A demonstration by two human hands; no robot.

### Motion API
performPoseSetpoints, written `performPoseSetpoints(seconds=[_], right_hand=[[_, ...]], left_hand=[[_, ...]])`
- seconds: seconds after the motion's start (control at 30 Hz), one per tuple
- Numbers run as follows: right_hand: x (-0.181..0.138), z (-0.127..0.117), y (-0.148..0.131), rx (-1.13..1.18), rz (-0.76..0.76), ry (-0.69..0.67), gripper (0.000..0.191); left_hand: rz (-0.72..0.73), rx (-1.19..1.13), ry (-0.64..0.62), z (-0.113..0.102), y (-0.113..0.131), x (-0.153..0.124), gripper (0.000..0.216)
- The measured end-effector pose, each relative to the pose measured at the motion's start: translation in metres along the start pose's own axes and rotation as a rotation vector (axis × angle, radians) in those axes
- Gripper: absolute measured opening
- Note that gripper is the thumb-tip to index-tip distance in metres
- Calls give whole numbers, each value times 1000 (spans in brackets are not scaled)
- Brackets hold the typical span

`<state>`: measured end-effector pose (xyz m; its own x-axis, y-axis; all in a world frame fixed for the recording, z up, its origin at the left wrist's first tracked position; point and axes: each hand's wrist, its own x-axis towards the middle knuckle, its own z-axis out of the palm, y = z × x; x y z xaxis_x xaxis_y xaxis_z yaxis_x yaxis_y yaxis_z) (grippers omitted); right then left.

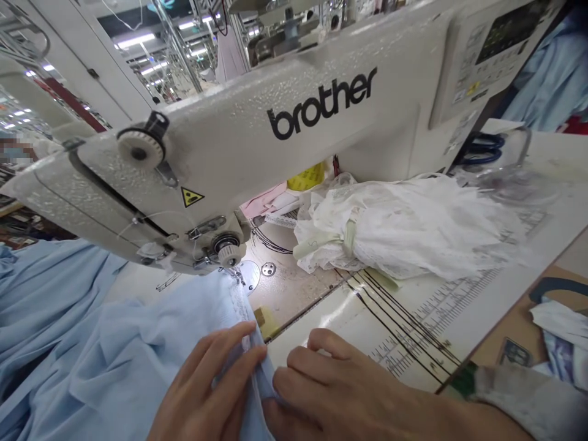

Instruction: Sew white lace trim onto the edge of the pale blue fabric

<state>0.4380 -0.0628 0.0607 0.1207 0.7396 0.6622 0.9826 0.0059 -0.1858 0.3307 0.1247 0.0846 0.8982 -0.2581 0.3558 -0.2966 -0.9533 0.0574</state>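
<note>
Light blue fabric (138,355) runs up to the needle area (239,278) of a white sewing machine (220,147). A narrow white lace strip (239,300) lies along its right edge. My left hand (206,380) holds that edge in bent fingers, a short way in front of the presser foot. Beside it, my right hand (340,386) is closed, with curled fingers gripping the folded edge nearer to me. Its fingertips and the fabric within them are partly hidden.
A tied bundle of white lace fabric (413,220) lies right of the needle, on the ruler-marked table (459,300). Behind it are a yellow tape roll (307,177) and pink cloth (264,199). Blue-handled scissors (482,149) rest at the machine's right end.
</note>
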Motion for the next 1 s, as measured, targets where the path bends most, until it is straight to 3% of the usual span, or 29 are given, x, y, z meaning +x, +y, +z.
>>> performPoseSetpoints(seconds=[0.2,0.5,0.7,0.8,1.0], right_hand=[[-3,16,1,-2,25,52,29],[-8,-1,-3,-71,-71,-43,42],[-10,1,-5,-73,-69,51,52],[-8,4,-3,-94,-84,84,51],[-22,11,-1,-144,-135,25,41]], left_hand=[[99,56,-8,8,-13,-9,35],[84,21,72,9,-4,-8,34],[133,59,65,6,-4,-11,29],[130,44,62,7,-7,-12,30],[157,13,37,8,-8,-9,35]])
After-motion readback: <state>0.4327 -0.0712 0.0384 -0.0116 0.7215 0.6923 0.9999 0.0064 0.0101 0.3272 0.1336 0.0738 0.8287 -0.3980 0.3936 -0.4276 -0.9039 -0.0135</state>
